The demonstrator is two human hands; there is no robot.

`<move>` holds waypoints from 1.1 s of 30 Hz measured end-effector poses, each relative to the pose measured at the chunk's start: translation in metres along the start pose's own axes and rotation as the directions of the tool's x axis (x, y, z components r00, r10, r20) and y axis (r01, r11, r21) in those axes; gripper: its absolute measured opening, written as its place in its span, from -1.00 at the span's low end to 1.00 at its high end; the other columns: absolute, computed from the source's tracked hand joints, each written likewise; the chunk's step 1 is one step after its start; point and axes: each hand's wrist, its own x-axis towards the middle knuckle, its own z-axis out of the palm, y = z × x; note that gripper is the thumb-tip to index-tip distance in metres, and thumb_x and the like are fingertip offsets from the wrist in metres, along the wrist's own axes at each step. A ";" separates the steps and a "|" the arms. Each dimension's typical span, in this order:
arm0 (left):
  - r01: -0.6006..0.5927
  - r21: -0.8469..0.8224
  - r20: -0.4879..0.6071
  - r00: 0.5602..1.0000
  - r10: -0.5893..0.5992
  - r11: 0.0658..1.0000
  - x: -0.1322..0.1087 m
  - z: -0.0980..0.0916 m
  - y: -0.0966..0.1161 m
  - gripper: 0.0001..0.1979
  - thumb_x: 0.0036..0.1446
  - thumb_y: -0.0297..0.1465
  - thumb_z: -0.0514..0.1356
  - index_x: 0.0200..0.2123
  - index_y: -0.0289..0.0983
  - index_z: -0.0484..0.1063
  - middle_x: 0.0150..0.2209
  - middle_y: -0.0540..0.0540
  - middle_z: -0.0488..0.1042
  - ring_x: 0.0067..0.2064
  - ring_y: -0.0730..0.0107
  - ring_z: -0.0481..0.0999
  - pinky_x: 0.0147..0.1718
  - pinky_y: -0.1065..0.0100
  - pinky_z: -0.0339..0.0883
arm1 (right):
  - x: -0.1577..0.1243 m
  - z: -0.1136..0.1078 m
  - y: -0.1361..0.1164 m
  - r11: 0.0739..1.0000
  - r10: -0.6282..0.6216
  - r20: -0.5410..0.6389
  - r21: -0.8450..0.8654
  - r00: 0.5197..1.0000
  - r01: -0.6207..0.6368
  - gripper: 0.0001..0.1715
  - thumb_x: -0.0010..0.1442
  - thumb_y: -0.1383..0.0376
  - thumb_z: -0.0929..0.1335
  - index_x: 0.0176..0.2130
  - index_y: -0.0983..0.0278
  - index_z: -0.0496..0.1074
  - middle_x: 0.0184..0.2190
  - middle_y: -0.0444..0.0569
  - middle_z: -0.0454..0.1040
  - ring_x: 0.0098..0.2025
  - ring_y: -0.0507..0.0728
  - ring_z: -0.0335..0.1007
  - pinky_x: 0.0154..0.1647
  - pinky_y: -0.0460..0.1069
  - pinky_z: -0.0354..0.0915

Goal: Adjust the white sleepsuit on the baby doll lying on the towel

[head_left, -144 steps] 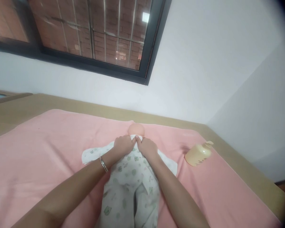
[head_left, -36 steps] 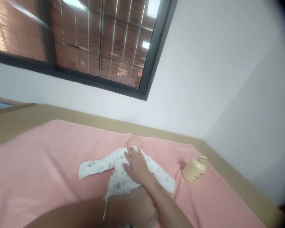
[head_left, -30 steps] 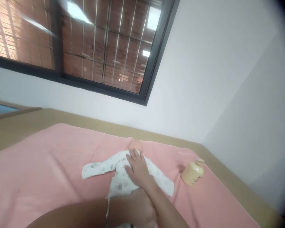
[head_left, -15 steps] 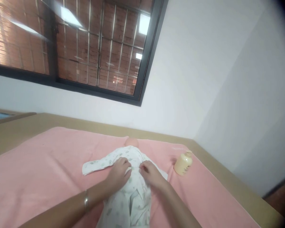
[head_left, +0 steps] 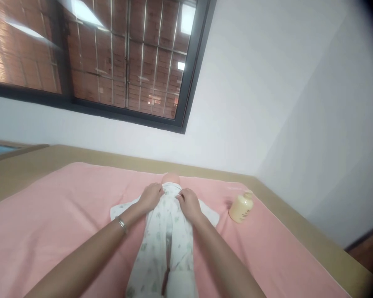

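Note:
A doll (head_left: pixel 171 178) lies on a pink cloth (head_left: pixel 90 190), its round head at the far end. White patterned clothing (head_left: pixel 164 223) covers its body, with sleeves spread to both sides and a gap down the middle of the lower part. My left hand (head_left: pixel 151 196), with a silver bracelet at the wrist, is closed on the clothing near the left shoulder. Opposite it, my right hand (head_left: pixel 189 203) pinches the clothing near the collar. Both sets of fingertips are close together just below the doll's head.
A pale yellow bottle (head_left: pixel 241 207) stands on the cloth to the right. Beyond the cloth runs the tan edge of the surface (head_left: pixel 112 156), against a white wall (head_left: pixel 236 103) with a dark-framed barred window (head_left: pixel 127 62).
Both hands have moved up from the doll's middle to its collar area. The clothing's lower part now looks straighter, with a dark gap showing between its sides.

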 end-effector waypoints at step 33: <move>-0.001 -0.322 -0.147 0.988 -0.048 0.947 -0.088 0.007 0.029 -0.83 0.13 -0.49 -0.06 -0.50 -0.23 0.19 -0.48 0.03 0.25 -0.41 0.43 0.23 -0.40 0.37 0.15 | -0.075 -0.016 -0.058 0.901 -0.081 0.087 -0.419 0.993 0.110 -0.61 0.01 0.48 0.25 -0.14 0.22 0.34 -0.39 0.01 0.20 -0.36 0.18 0.06 -0.37 0.06 0.02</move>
